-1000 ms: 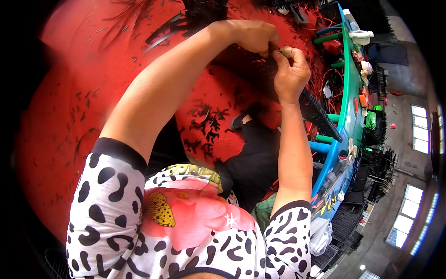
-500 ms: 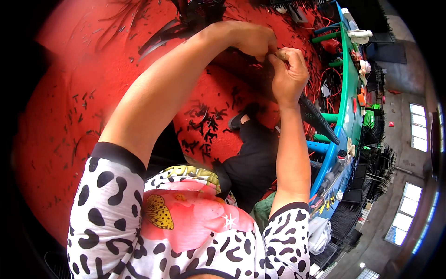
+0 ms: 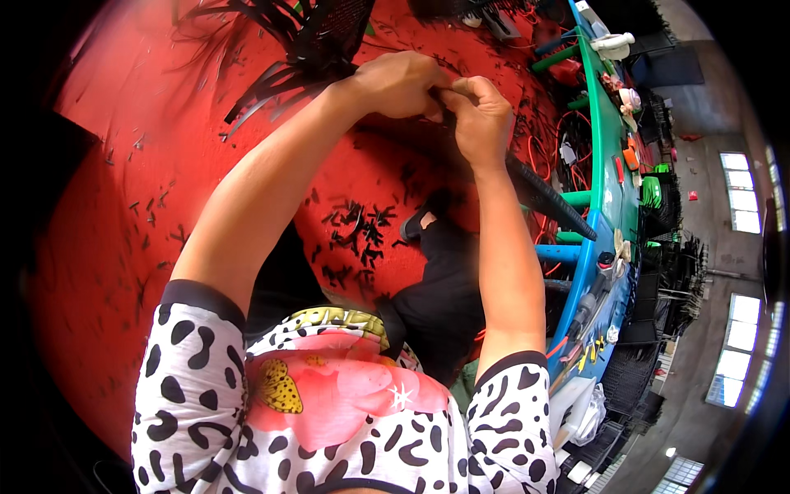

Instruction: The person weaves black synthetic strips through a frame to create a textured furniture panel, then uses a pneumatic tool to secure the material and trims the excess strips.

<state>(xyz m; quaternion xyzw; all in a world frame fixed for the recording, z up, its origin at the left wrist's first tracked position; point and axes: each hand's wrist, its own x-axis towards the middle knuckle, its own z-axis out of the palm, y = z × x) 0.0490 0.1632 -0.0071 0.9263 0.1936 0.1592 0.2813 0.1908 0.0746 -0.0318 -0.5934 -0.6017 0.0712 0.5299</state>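
Note:
My left hand [image 3: 401,84] is bent inward at the wrist, its fingers closed in a pinch. Close against its fingertips, my right hand [image 3: 481,115] also pinches with thumb and forefinger. Whatever lies between the fingers is too small and dark to name. Just beyond my left hand, a black woven piece [image 3: 341,37] spreads loose flat black strips [image 3: 276,82] over the red floor. Below and right of my right hand, a dark ribbed woven edge [image 3: 553,200] slants down toward the bench. The part under my hands is in shadow.
Black strip offcuts [image 3: 366,230] litter the red floor [image 3: 107,272]. On the right runs a green and blue bench [image 3: 605,140] with tools and a white plastic bag [image 3: 586,416] on it. Red cords [image 3: 539,156] hang beneath. Dark woven goods [image 3: 675,276] are stacked behind it.
Both hands have shifted left together, still pinching fingertip to fingertip. More of the black woven piece shows beyond my left hand. The whole view has moved slightly.

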